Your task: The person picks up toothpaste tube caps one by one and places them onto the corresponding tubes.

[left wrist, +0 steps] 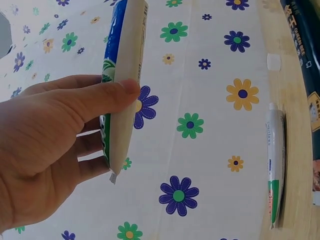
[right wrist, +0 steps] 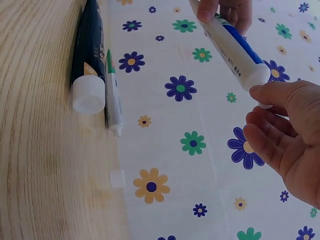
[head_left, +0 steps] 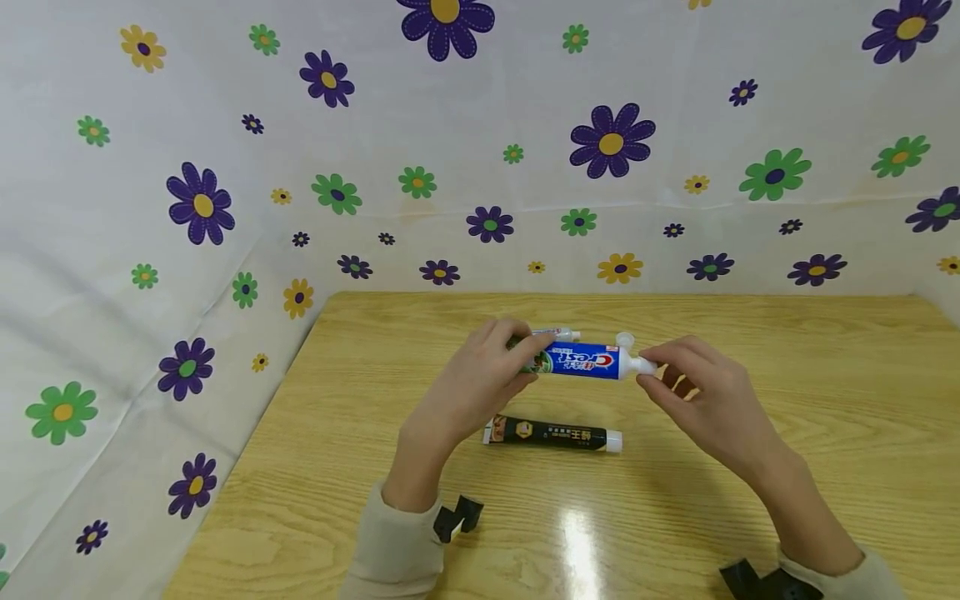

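Observation:
My left hand (head_left: 487, 367) grips the tail end of a blue Crest toothpaste tube (head_left: 588, 360), thumb on one side and fingers on the other. The tube is held sideways above the table, its white back (left wrist: 131, 55) facing the left wrist camera. At its other end, my right hand (head_left: 708, 400) pinches the white toothpaste cap (head_left: 637, 366) between thumb and fingers. Those fingertips partly hide the cap in the right wrist view, so whether it is screwed on cannot be told.
On the wooden table (head_left: 360, 400), a black toothpaste tube (head_left: 558, 434) lies in front of the hands. A slim white-and-green tube (left wrist: 275, 155) lies behind, partly hidden in the head view. Nearby is a loose white cap (right wrist: 117, 178). Flowered cloth (head_left: 480, 108) hangs behind the table.

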`<state>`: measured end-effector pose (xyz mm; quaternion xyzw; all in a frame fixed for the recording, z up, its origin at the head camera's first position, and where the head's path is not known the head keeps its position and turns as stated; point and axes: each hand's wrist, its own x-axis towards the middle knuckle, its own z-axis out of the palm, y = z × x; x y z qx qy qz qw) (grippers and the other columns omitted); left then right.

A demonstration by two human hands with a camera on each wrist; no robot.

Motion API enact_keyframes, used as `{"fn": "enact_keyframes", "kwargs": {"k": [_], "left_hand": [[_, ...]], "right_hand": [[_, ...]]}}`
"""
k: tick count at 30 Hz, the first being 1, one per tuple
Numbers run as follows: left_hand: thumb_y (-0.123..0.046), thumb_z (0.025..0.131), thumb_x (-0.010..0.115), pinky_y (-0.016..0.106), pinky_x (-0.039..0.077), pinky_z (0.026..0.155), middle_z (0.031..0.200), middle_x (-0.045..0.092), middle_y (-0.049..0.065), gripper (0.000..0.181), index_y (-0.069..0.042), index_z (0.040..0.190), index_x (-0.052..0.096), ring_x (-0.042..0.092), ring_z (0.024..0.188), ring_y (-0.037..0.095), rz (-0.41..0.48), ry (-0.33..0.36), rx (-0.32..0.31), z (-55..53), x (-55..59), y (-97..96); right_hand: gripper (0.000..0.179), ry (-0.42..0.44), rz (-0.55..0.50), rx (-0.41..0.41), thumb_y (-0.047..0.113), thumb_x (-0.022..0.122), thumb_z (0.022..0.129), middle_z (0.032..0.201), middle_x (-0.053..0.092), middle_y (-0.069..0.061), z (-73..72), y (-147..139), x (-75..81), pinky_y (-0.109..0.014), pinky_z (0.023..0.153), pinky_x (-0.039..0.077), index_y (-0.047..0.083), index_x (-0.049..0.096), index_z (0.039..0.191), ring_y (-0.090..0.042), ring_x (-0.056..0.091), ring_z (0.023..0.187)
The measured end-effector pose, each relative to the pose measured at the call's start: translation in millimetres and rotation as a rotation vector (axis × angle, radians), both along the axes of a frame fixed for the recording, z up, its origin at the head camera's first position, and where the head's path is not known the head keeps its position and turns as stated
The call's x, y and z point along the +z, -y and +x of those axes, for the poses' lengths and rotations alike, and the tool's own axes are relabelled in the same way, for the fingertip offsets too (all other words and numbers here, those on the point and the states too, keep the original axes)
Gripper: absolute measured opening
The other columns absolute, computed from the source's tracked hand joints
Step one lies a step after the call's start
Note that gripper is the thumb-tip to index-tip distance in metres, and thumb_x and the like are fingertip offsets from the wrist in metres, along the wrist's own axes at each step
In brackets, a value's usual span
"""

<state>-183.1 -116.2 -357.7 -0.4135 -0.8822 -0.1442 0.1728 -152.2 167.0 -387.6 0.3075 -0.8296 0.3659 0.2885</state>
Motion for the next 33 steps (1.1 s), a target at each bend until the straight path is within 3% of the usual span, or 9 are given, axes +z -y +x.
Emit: {"fn": "enact_keyframes", "kwargs": {"k": [2,3,7,15,21,27,33], "left_hand": [[-0.011,0.09,0.074,0.037,0.051,0.092,0.116,0.059,0.01,0.045,-0.012,0.133,0.061,0.057,0.104,0.024,-0.022,-0.032,0.015,1.4,1.7,-1.0],[-0.012,0.09,0.074,0.037,0.051,0.092,0.116,0.059,0.01,0.045,-0.012,0.133,0.061,0.057,0.105,0.025,-0.033,-0.046,0.021,1.9,2.4,-1.4],[-0.014,0.089,0.075,0.037,0.052,0.093,0.116,0.06,0.009,0.045,-0.013,0.132,0.061,0.058,0.108,0.025,-0.07,-0.087,0.041,4.3,4.7,-2.9],[-0.016,0.088,0.077,0.037,0.053,0.091,0.116,0.061,0.007,0.048,-0.014,0.133,0.061,0.058,0.107,0.024,-0.088,-0.079,0.033,6.9,6.5,-3.3],[-0.015,0.088,0.077,0.037,0.053,0.088,0.116,0.061,0.008,0.047,-0.012,0.132,0.061,0.058,0.104,0.024,-0.057,-0.077,0.01,7.2,6.0,-4.2],[-0.015,0.087,0.078,0.038,0.052,0.089,0.115,0.061,0.009,0.045,-0.011,0.13,0.062,0.058,0.104,0.025,-0.047,-0.121,0.013,8.4,7.4,-5.9],[-0.015,0.087,0.079,0.038,0.052,0.09,0.115,0.061,0.01,0.046,-0.011,0.129,0.063,0.058,0.104,0.025,-0.048,-0.159,0.018,8.5,8.0,-7.3]], "right_hand": [[0.016,-0.036,0.001,0.012,0.008,0.076,0.087,0.092,0.066,-0.004,-0.9,-0.4,-0.6,-0.011,0.06,0.049,0.002,0.072,0.102,-0.008,0.057,0.067],[0.019,-0.055,0.003,0.017,0.017,0.072,0.092,0.092,0.066,-0.005,-1.3,-0.3,-0.6,-0.011,0.06,0.049,0.001,0.072,0.102,-0.008,0.057,0.066],[0.047,-0.116,0.021,0.022,0.04,0.051,0.1,0.093,0.066,-0.008,-1.8,-0.1,-0.8,-0.01,0.06,0.048,-0.001,0.073,0.1,-0.009,0.056,0.064],[0.048,-0.223,0.091,0.009,0.035,0.046,0.104,0.092,0.064,-0.012,-1.0,-0.2,0.8,-0.014,0.059,0.049,-0.003,0.074,0.096,-0.013,0.059,0.066],[0.048,-0.271,0.052,0.022,0.035,0.048,0.104,0.09,0.063,-0.012,-2.4,-0.8,2.3,-0.015,0.057,0.047,-0.004,0.074,0.094,-0.016,0.058,0.066],[0.047,-0.23,0.041,0.021,0.035,0.049,0.104,0.092,0.063,-0.011,0.7,-2.5,5.3,-0.014,0.057,0.042,-0.004,0.074,0.097,-0.014,0.053,0.07],[0.046,-0.129,0.018,0.053,0.036,0.048,0.104,0.094,0.062,-0.009,3.9,-4.1,6.3,-0.011,0.064,0.043,-0.004,0.07,0.104,-0.008,0.051,0.074]]}}
